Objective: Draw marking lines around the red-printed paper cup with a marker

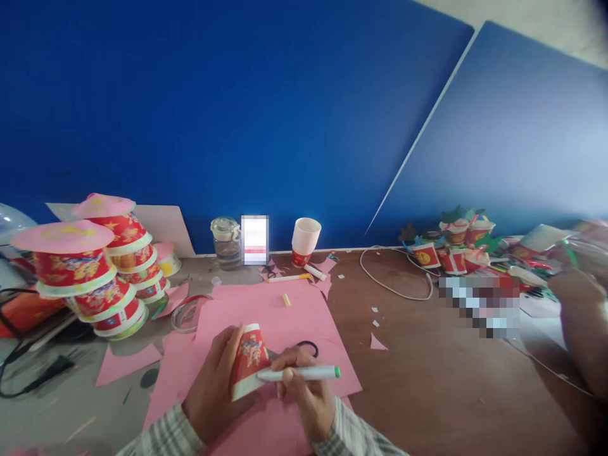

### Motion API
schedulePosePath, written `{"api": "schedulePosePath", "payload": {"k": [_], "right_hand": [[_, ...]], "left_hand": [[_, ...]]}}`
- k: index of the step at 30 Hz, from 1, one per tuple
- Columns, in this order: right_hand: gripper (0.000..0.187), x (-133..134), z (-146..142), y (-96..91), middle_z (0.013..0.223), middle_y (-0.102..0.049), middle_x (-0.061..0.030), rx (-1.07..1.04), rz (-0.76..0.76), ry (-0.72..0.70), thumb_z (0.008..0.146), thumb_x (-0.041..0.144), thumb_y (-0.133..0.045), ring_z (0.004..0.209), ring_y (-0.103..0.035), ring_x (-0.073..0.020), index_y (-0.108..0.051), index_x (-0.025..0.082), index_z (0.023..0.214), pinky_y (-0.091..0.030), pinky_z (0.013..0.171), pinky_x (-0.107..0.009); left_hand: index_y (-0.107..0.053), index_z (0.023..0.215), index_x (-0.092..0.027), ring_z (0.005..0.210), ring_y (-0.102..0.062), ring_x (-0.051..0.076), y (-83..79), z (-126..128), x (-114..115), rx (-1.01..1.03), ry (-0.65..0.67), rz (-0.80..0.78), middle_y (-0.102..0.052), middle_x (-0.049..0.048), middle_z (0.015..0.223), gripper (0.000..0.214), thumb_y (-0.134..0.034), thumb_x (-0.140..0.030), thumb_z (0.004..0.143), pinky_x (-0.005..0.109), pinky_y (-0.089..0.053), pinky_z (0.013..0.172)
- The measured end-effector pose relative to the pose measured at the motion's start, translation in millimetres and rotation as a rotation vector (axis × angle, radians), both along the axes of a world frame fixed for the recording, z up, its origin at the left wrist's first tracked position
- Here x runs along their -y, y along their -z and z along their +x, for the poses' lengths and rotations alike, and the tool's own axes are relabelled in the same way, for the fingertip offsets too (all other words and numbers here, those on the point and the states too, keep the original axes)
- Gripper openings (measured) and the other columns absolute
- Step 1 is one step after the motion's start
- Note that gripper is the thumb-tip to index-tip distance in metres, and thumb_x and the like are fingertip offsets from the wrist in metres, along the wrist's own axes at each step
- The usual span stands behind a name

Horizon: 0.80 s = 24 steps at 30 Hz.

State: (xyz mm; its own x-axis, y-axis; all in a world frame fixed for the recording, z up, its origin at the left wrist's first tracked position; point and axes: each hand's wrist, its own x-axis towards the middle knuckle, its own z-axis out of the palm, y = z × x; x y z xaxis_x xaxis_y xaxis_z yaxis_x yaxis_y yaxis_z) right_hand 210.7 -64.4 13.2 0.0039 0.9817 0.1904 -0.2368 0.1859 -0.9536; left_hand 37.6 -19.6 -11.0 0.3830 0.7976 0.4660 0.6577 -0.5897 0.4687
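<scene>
My left hand (215, 386) is closed around a red paper cup (249, 359) with a printed pattern, held upside down on a pink paper sheet (280, 316). My right hand (306, 392) grips a pale marker with a green cap (299, 373), its tip against the cup's lower rim. Both sleeves are plaid. A black ring-shaped object (310, 347) lies on the pink sheet just behind the marker.
Stacks of red cups topped with pink paper discs (95, 266) stand at left. A glass jar (227, 242), stacked white cups (304, 240), a yellow marker (288, 278), a tape roll (186, 312), a white cable (394, 272) and decorated cups (451, 250) sit behind. Another person's arm (582, 323) is at right.
</scene>
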Motion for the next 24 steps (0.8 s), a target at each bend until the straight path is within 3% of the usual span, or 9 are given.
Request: {"api": "schedulePosePath", "payload": {"k": [24], "right_hand": [[0.023,1.7,-0.2,6.4,0.049,-0.052,0.0014,0.067,0.009,-0.015,0.076,0.037,-0.054,0.040,-0.047,-0.0134,-0.065,0.017,0.073,-0.037,0.042,-0.021]], "left_hand": [[-0.012,0.123,-0.019,0.102,-0.040,0.031,-1.6,0.6,2.9,-0.059,-0.033,0.092,-0.039,0.0134,0.113,0.101,-0.058,-0.063,0.045,0.043,-0.044,0.078]]}}
